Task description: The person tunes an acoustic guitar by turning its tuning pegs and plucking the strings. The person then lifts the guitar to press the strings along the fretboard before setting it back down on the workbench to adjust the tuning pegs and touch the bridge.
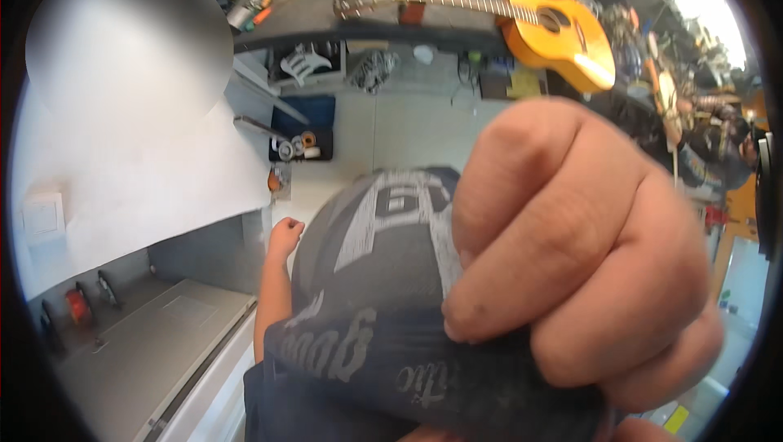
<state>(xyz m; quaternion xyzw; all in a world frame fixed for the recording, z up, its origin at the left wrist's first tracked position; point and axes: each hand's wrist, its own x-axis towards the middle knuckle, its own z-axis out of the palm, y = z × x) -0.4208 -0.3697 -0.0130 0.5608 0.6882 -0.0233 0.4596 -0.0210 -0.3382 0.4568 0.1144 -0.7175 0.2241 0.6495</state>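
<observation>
Very close to the camera, my right hand (563, 238) is curled with its fingers bent tightly. It covers much of the right side of the view, in front of my dark printed shirt (367, 254). Whatever it may hold is hidden by the fingers. Lower down at the left, my left hand (285, 238) hangs beside my body, small in the picture. Its fingers are closed, and nothing shows in them. Beyond it on the floor lies a dark blue open case (303, 112) with rolls of tape (308, 140) in it.
An acoustic guitar (591, 55) lies along the edge of a cluttered workbench (302, 18) with several tools. A white panel (139, 165) stands at the left, above a grey flat surface (163, 352). A white pickguard-like plate (306, 63) sits under the bench.
</observation>
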